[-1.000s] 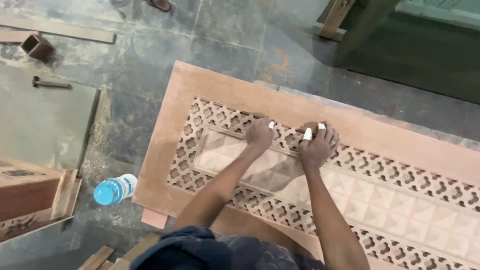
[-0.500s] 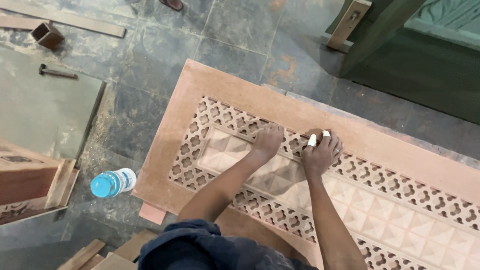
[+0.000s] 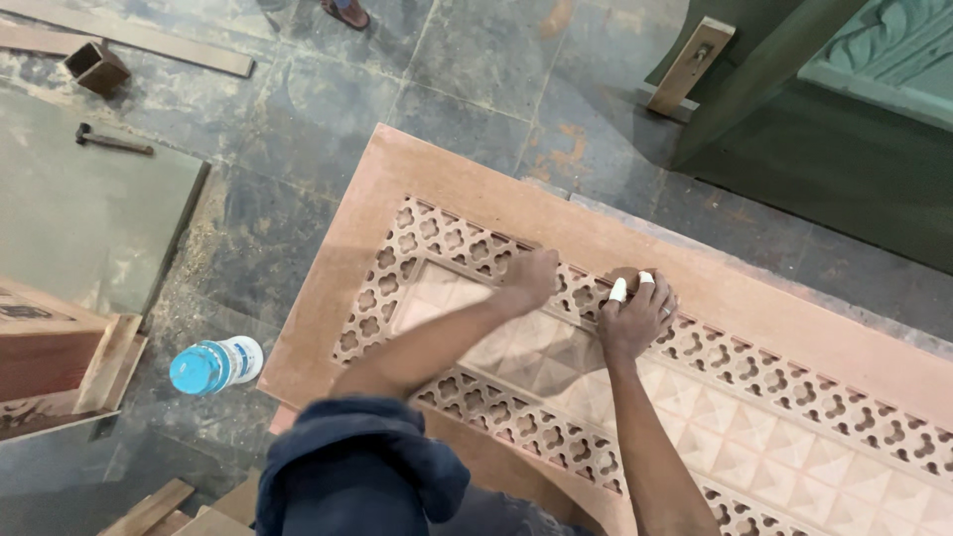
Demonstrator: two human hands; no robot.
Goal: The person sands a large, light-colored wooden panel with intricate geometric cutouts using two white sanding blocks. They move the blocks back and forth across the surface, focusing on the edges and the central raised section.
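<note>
Carved door panel (image 3: 754, 328) cut off at the right & bottom frame edges; what's under the right hand (image 3: 635, 318) is hidden, can't tell if it's clamped on anything, fingers curled, two w/ white tape. Left hand (image 3: 529, 278) flat, fingers together, pressed on the lattice strip near the panel's far edge. Panel lies flat, long axis running from upper left to lower right. Blue-capped bottle (image 3: 213, 364) stands on the floor by the panel's left corner; hammer (image 3: 111, 141) well apart on a grey sheet (image 3: 79, 218).
</note>
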